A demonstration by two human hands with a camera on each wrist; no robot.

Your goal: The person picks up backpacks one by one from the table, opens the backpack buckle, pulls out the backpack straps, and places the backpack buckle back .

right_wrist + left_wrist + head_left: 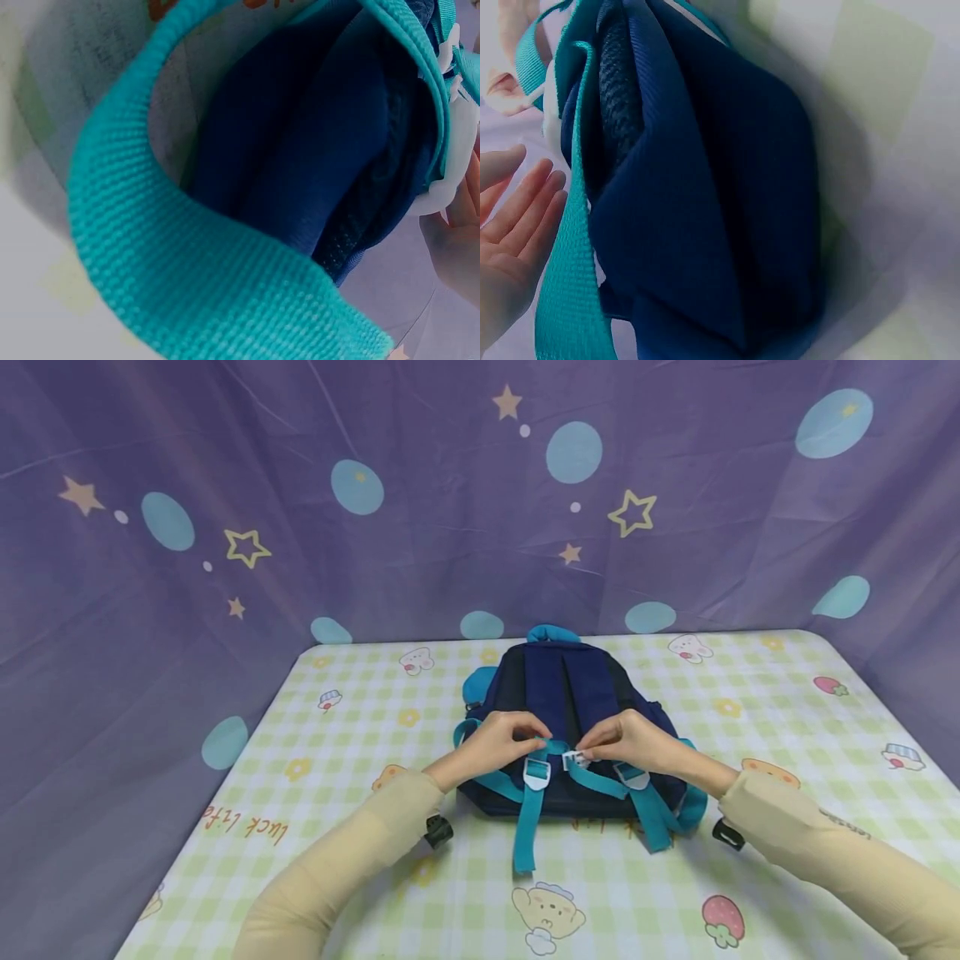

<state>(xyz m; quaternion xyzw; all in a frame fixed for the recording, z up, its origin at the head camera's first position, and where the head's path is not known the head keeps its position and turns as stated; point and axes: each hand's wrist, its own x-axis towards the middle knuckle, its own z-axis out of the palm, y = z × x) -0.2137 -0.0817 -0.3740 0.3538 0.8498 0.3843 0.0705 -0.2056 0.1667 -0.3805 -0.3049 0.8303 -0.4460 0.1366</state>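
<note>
Head view, largest to smallest: checked table (pixel 750 727) bearing navy backpack (pixel 570 727) face down at centre, left hand (pixel 498 745) pinching teal chest strap (pixel 551 748), right hand (pixel 633 742) pinching white buckle (pixel 576 759); likely risk: halves misaligned, webbing slipping from fingertips.

Head camera looks forward and down over the desk (pixel 750 710); both wrist cameras press close against the backpack (pixel 570 693), sharing its navy fabric and teal straps (pixel 570 300).
</note>
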